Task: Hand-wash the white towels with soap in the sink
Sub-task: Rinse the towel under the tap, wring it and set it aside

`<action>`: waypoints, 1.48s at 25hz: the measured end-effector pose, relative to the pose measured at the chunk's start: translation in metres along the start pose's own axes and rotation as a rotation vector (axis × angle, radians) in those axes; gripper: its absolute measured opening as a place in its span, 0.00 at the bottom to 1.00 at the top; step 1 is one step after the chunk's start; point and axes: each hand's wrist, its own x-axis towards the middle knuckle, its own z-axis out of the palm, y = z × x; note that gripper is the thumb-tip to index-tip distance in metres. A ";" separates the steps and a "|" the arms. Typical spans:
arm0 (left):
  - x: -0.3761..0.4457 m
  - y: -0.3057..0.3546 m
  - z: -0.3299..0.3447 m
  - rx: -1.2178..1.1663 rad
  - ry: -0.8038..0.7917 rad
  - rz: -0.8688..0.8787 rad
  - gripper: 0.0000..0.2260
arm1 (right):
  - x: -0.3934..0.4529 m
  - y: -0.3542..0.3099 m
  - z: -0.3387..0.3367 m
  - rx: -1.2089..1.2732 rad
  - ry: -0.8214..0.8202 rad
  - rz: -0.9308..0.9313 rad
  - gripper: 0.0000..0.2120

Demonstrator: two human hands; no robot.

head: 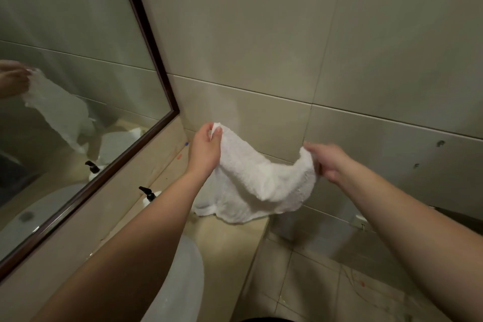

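A white towel [264,178] hangs stretched in the air between my two hands, above the right end of the beige counter [230,240]. My left hand [205,150] pinches its upper left corner. My right hand [330,162] grips its right corner. More white towel [209,208] lies bunched on the counter beneath the hanging one. The white sink basin [183,277] sits at the lower middle, partly hidden by my left forearm. A soap pump bottle [149,195] with a black nozzle stands on the counter behind that forearm.
A dark-framed mirror [78,73] fills the left side and reflects the towel, the bottle and the basin. Beige wall tiles [339,60] rise straight ahead. Past the counter's right edge the tiled floor [326,285] lies below.
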 end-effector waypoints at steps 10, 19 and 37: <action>0.013 0.014 -0.004 -0.146 0.141 -0.218 0.21 | 0.008 -0.023 -0.008 0.109 0.005 0.068 0.08; 0.000 0.001 -0.043 -0.202 0.147 -0.148 0.18 | -0.018 -0.020 0.089 0.153 -0.235 -0.156 0.07; -0.126 -0.232 -0.034 -0.167 -0.019 -0.858 0.08 | -0.014 0.254 0.113 -0.194 -0.023 0.420 0.07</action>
